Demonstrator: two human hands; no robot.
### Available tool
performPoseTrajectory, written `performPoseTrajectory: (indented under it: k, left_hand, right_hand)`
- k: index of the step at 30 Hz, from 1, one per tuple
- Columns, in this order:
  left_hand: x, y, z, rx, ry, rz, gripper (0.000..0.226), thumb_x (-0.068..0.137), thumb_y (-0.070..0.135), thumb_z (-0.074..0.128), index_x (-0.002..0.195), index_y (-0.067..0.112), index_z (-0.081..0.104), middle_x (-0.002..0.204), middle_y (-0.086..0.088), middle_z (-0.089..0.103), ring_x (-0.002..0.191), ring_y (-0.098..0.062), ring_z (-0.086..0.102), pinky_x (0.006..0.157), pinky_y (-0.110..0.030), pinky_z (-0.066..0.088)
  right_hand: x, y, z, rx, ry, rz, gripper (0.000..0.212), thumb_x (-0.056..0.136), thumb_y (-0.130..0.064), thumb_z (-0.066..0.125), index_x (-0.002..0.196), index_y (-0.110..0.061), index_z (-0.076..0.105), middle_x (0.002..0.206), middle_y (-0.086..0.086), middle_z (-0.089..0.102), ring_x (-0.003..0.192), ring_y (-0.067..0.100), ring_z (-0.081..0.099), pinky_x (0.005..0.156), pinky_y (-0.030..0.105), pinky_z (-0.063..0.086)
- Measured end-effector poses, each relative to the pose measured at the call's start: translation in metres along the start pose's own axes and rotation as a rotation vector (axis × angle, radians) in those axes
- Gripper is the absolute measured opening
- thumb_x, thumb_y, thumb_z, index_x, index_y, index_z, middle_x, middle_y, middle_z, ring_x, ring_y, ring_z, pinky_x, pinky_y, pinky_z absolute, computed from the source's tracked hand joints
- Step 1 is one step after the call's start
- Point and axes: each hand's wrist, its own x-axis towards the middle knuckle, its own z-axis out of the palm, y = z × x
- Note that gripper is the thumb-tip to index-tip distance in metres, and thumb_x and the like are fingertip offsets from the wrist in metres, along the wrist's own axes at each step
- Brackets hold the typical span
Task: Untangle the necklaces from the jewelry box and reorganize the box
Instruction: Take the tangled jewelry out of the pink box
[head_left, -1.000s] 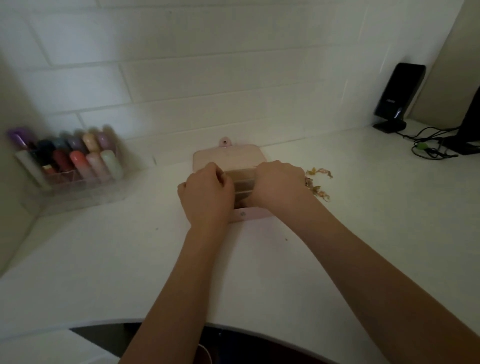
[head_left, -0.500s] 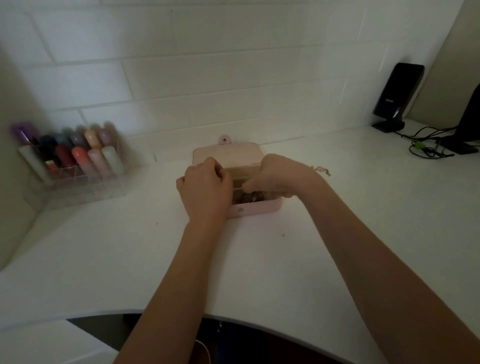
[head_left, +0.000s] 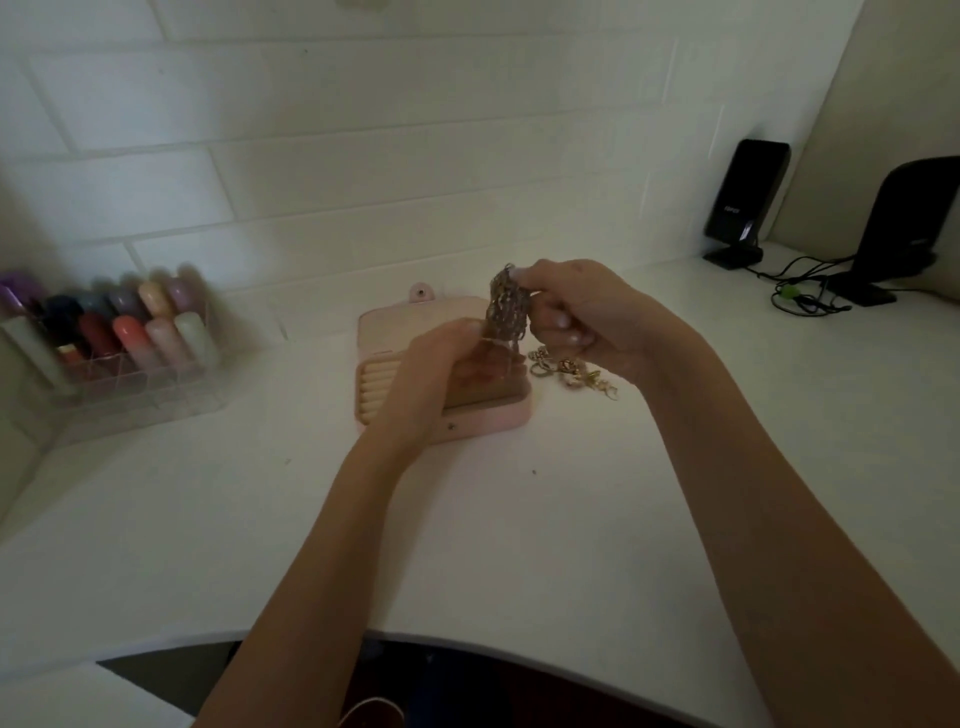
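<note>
**Tangle of necklaces held above the open jewelry box**

At the far left of the white desk (head_left: 208, 519), against the tiled wall, stood a clear organizer (head_left: 130, 395) packed with upright tubes with rounded caps (head_left: 130, 332) in purple, dark, red, coral, pink and pale tones.

Near the middle of the desk lay the pink jewelry box (head_left: 483, 423), open, its lid (head_left: 389, 322) folded back flat toward the wall with a round snap tab at its far edge. A row of cream ring rolls (head_left: 376, 387) showed in the box's left part; the rest of the inside was largely hidden by the left hand.

The left hand (head_left: 441, 374) hovered over the box with its fingers curled, pinching the lower end of the tangled necklaces (head_left: 506, 309). That bunch of dark, fine chains hung in the air just above the box's right rear corner. The right hand (head_left: 582, 317) was raised beside it, thumb and fingers clamped on the top of the bunch.

Just right of the box, on the desk under the right hand, lay loose gold jewelry (head_left: 571, 371), small rings and clasps in a short heap.

At the far right stood two black speakers (head_left: 745, 200) with a knot of cables (head_left: 800, 296) between them.
</note>
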Motion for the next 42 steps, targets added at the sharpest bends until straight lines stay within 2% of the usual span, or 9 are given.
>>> performPoseTrajectory:
  k: [3,7,12,16,22,27,32,36,42]
  left_hand:
    - [-0.003,0.0,-0.001,0.046,-0.092,0.08,0.016,0.092,0.0,0.05,0.097,0.004,0.065,0.078,-0.004,0.073,0.073,-0.016,0.07,0.075,-0.031,0.058]
    - [-0.005,-0.006,0.008,0.091,-0.205,-0.011,0.027,0.076,0.015,0.066,0.103,0.015,0.065,0.083,0.001,0.071,0.071,-0.012,0.067,0.086,-0.038,0.053]
    - [0.001,-0.01,0.041,0.153,-0.361,-0.005,0.023,0.086,-0.001,0.06,0.101,0.017,0.063,0.075,0.007,0.069,0.062,-0.008,0.062,0.071,-0.023,0.057]
    - [0.003,-0.014,0.081,0.11,-0.439,-0.02,0.021,0.086,-0.006,0.059,0.091,0.014,0.063,0.07,0.003,0.071,0.061,-0.011,0.067,0.07,-0.024,0.058]
    - [0.024,-0.024,0.106,0.228,-0.369,0.01,0.011,0.089,0.001,0.06,0.091,0.01,0.067,0.074,0.001,0.071,0.065,-0.011,0.069,0.067,-0.027,0.058]
    - [0.033,-0.036,0.086,0.316,-0.355,0.007,0.014,0.09,-0.001,0.059,0.086,0.01,0.067,0.068,0.001,0.07,0.057,-0.011,0.066,0.061,-0.024,0.058]
    - [0.038,-0.033,0.081,0.474,-0.242,0.138,0.02,0.089,0.001,0.057,0.083,0.016,0.069,0.054,0.002,0.058,0.045,-0.005,0.052,0.051,-0.021,0.05]
    - [0.038,-0.034,0.079,0.593,-0.218,0.228,0.02,0.086,0.005,0.058,0.08,0.019,0.071,0.042,0.012,0.039,0.045,-0.006,0.035,0.051,-0.018,0.033]
    - [0.038,-0.036,0.074,0.781,-0.214,0.298,0.015,0.086,0.021,0.066,0.074,0.016,0.07,0.035,0.01,0.032,0.038,-0.005,0.029,0.043,-0.012,0.023]
  right_hand:
    - [-0.005,0.004,-0.012,0.071,0.052,-0.084,0.034,0.096,-0.019,0.051,0.064,-0.016,0.041,0.045,-0.004,0.036,0.043,0.009,0.03,0.039,0.019,0.017]
    - [-0.024,0.018,-0.035,-0.019,0.056,-0.106,0.034,0.097,-0.019,0.049,0.064,-0.013,0.044,0.05,-0.001,0.04,0.047,0.01,0.035,0.043,0.02,0.027]
    - [-0.058,0.022,-0.071,-0.246,0.06,-0.011,0.027,0.097,-0.019,0.048,0.071,-0.011,0.049,0.056,0.0,0.045,0.054,0.01,0.041,0.053,0.02,0.038]
    - [-0.078,0.025,-0.097,-0.14,0.147,-0.011,0.039,0.097,-0.018,0.046,0.059,-0.015,0.055,0.057,0.002,0.047,0.055,0.013,0.046,0.058,0.024,0.042]
    - [-0.087,0.049,-0.114,0.088,0.293,0.058,0.04,0.097,-0.016,0.043,0.06,-0.014,0.058,0.048,-0.001,0.048,0.049,0.012,0.043,0.059,0.029,0.035]
    - [-0.085,0.062,-0.117,-0.214,0.142,0.08,0.022,0.093,-0.023,0.054,0.08,-0.007,0.058,0.062,0.005,0.048,0.057,0.012,0.044,0.06,0.026,0.039]
    - [-0.077,0.062,-0.113,-0.381,0.211,0.067,0.048,0.074,-0.05,0.065,0.076,-0.002,0.055,0.066,0.01,0.043,0.056,0.014,0.039,0.054,0.023,0.034]
    - [-0.077,0.063,-0.111,-0.449,0.267,0.019,0.038,0.088,-0.042,0.06,0.073,-0.008,0.05,0.065,0.008,0.034,0.057,0.016,0.03,0.057,0.025,0.026]
    - [-0.077,0.064,-0.112,-0.304,0.348,-0.025,0.027,0.095,-0.033,0.056,0.073,-0.015,0.056,0.075,-0.001,0.061,0.073,0.01,0.058,0.073,0.027,0.046]
